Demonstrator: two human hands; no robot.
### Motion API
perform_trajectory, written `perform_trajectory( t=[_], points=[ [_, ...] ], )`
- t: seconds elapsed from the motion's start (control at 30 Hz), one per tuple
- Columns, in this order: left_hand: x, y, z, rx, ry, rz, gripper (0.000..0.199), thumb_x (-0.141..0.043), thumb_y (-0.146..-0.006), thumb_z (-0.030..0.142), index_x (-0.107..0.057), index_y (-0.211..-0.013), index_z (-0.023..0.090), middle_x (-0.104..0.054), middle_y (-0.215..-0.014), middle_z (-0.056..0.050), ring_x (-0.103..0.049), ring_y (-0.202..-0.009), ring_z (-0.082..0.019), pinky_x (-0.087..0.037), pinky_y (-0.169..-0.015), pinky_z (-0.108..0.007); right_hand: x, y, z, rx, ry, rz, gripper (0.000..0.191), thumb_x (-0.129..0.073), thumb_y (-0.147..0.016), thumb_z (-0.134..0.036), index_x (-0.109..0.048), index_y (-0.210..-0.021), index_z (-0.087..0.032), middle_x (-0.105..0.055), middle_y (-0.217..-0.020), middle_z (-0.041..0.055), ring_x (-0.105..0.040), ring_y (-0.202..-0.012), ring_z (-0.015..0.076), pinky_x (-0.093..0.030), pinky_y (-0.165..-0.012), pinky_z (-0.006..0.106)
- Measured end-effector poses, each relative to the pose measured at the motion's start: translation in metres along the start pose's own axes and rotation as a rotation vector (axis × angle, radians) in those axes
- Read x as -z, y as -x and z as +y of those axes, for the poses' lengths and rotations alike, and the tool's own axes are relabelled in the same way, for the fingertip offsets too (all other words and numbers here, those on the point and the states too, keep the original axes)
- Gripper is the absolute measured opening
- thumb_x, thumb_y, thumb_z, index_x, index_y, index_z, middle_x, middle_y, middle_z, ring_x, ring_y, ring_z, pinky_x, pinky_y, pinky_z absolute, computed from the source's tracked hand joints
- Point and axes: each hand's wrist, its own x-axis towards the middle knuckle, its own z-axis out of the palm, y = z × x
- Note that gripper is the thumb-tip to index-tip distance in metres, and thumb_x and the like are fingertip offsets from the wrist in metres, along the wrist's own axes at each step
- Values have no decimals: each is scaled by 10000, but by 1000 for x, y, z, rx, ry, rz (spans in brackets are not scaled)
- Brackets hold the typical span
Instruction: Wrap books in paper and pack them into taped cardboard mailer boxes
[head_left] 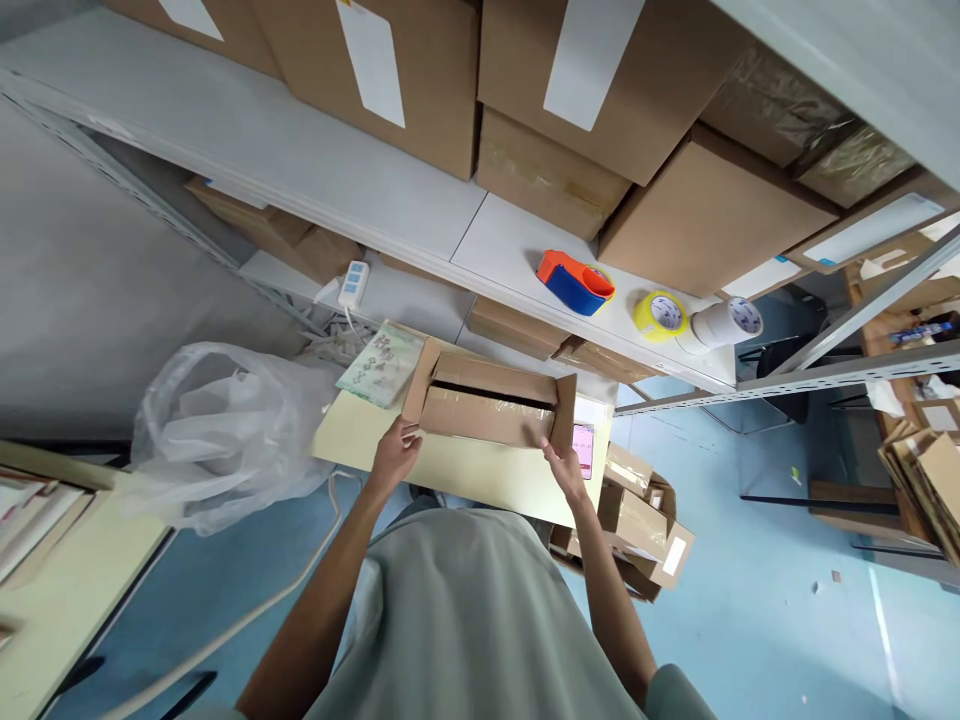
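Observation:
A brown cardboard box (487, 412) with its flaps partly raised lies over the pale yellow desk (457, 474). A dark gap runs along between its top flaps. My left hand (396, 452) grips the box at its near left corner. At the near right corner, my right hand (565, 468) holds the box, thumb on its side. Just right of the box, a phone with a pink screen (583, 450) lies on the desk. A green and white printed booklet (382, 364) rests at the left behind the box.
An orange and blue tape dispenser (576, 284), yellow tape roll (661, 315) and white roll (726, 325) stand on the shelf (420, 225). A plastic bag (225, 430) hangs left of the desk. Cartons (637, 520) are piled at lower right. A power strip (353, 285) sits behind.

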Motion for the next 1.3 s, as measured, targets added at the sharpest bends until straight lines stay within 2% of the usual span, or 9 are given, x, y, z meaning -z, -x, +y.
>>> perform_trajectory(
  t=[0.13,0.27,0.33,0.43,0.57,0.7,1.0,1.2,1.3],
  points=[
    [8,32,1,-137,-59,185,826,-623,-779,207,-495,-1595,227,-652,-1537,-181,-649,-1451,-339,-605,-1158,-526,14,10,-3,64,-33,31,901,-758,-833,-874,-739,-1399,-173,-774,-1407,235,-751,-1278,415,-642,-1033,564],
    [23,63,38,-452,-276,380,734,-625,-900,210,-506,-1624,226,-623,-1577,-163,-608,-1469,-339,-511,-1268,-527,39,18,-36,264,23,220,882,-756,-935,-740,-580,-1610,-199,-613,-1633,243,-693,-1391,378,-608,-1126,577],
    [20,65,62,-601,-316,320,559,-590,-962,207,-616,-1519,237,-688,-1484,-136,-646,-1412,-319,-515,-1257,-502,43,16,-61,396,108,213,741,-740,-1006,-635,-584,-1599,-219,-622,-1629,205,-682,-1399,340,-597,-1160,545],
    [1,50,89,-748,-371,134,439,-526,-1022,191,-697,-1422,243,-730,-1417,-107,-668,-1371,-294,-535,-1220,-464,30,1,-95,529,348,37,475,-643,-1107,-458,-653,-1522,-228,-701,-1529,151,-671,-1402,303,-581,-1189,497],
    [-35,24,102,-774,-528,-49,394,-471,-1086,223,-749,-1365,211,-769,-1359,-120,-687,-1294,-312,-556,-1147,-483,1,-36,-117,553,821,-155,452,-634,-1068,-174,-659,-1520,-186,-651,-1588,160,-589,-1490,309,-531,-1239,460],
    [-54,15,94,-773,-703,-95,396,-466,-1126,315,-781,-1329,188,-768,-1409,-152,-650,-1345,-366,-531,-1134,-542,-5,-64,-122,510,1089,-221,492,-665,-1016,-91,-659,-1506,-133,-613,-1619,188,-542,-1524,331,-491,-1262,448],
    [-64,4,77,-776,-818,-81,491,-394,-1162,376,-717,-1477,183,-664,-1611,-131,-534,-1549,-367,-475,-1221,-561,16,-94,-126,543,1180,-314,342,-554,-1123,-218,-704,-1419,-133,-747,-1410,188,-656,-1372,313,-488,-1191,419],
    [-71,-3,80,-789,-859,-65,496,-398,-1158,379,-701,-1497,181,-689,-1568,-147,-517,-1567,-366,-462,-1245,-560,20,-120,-123,566,1213,-372,458,-759,-1027,-337,-700,-1445,-161,-751,-1420,188,-685,-1355,336,-514,-1132,403],
    [-71,1,83,-813,-867,-26,489,-396,-1162,381,-695,-1494,182,-705,-1517,-159,-552,-1521,-360,-479,-1228,-540,22,-126,-121,580,1216,-429,420,-739,-1029,-350,-726,-1404,-161,-781,-1356,176,-747,-1248,348,-549,-1062,409]
  ],
)
